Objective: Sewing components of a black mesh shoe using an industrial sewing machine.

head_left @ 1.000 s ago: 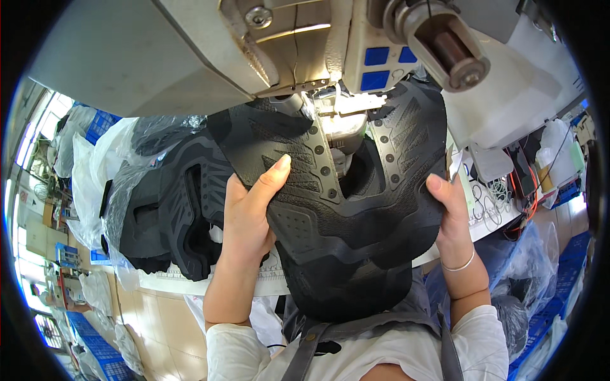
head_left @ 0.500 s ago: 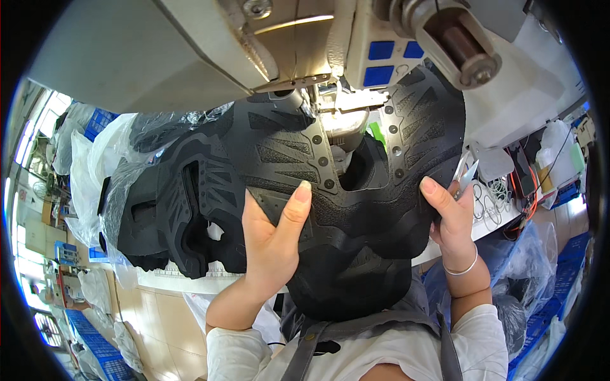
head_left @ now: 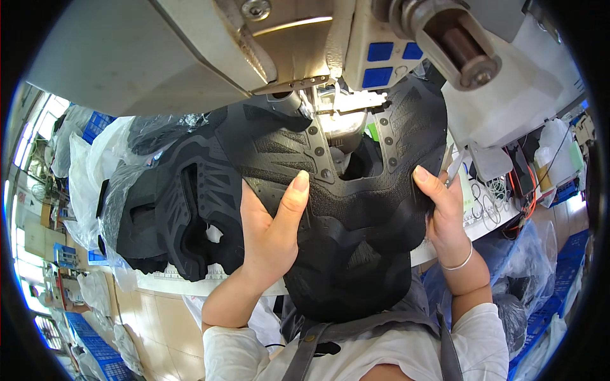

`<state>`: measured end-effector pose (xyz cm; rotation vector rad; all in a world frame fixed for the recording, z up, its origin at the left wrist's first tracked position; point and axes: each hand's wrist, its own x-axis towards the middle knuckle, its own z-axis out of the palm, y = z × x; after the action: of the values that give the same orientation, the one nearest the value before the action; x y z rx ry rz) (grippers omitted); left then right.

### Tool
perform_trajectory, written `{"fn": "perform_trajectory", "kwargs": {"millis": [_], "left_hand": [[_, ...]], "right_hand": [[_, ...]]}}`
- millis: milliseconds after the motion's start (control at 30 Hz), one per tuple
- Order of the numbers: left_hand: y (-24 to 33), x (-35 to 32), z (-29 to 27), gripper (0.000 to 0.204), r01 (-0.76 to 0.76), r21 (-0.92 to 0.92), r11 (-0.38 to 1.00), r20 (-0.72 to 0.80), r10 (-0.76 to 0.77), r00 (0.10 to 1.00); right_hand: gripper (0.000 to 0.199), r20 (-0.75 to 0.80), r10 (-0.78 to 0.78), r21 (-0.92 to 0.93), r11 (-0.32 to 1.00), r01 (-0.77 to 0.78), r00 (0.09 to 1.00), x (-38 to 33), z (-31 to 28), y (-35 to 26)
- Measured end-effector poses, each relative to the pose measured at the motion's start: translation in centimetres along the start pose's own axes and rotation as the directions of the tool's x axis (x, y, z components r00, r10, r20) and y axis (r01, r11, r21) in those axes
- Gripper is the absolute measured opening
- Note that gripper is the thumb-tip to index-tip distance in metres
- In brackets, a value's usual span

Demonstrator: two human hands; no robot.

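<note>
A black shoe upper (head_left: 365,206) with textured panels and rows of eyelets lies spread under the head of a sewing machine (head_left: 165,60). My left hand (head_left: 270,232) grips its left side, thumb on top and fingers underneath. On the opposite side my right hand (head_left: 445,213) pinches the upper's edge, its thumb lying on top. Thread snips (head_left: 455,166) with pale metal blades stick out beside the right hand's fingers, partly hidden. Light falls on the presser foot area (head_left: 343,101), close to the upper's centre opening. The needle tip is too small to make out.
More black uppers (head_left: 175,209) lie left of my left hand, beside clear plastic bags (head_left: 95,152). A thread spool (head_left: 467,54) hangs at the upper right. Tangled cords (head_left: 489,200) lie on the white table at right. Blue crates (head_left: 559,298) stand on the floor.
The upper has shifted slightly left and away from me under the machine head. Both hands have moved with it, keeping their grip; the right hand has come a little inward.
</note>
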<state>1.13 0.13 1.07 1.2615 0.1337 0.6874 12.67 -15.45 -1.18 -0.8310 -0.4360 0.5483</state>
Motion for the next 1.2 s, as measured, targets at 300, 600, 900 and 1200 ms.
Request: {"fn": "perform_trajectory", "kwargs": {"millis": [300,600,900,1200], "left_hand": [[0.0,2.4,-1.0,0.024,0.027,0.070,0.997,-0.038,-0.025,0.999],[0.4,5.7,-1.6,0.020,0.060,0.044,0.997,-0.017,-0.059,0.998],[1.8,7.8,-3.2,0.018,0.221,-0.013,0.975,0.142,-0.218,0.966],[0.6,4.1,-3.8,0.038,0.261,-0.167,0.951,-0.130,-0.284,0.950]], "right_hand": [[0.035,0.045,0.003,-0.053,0.999,-0.001,0.999,2.6,-0.2,-0.3],[0.035,0.073,-0.016,-0.095,0.995,0.023,0.997,5.8,-0.3,-0.5],[0.021,0.046,-0.012,-0.164,0.986,0.020,0.999,5.0,0.9,-0.9],[0.016,-0.037,-0.011,-0.251,0.968,0.002,0.999,3.2,0.5,-0.7]]}}
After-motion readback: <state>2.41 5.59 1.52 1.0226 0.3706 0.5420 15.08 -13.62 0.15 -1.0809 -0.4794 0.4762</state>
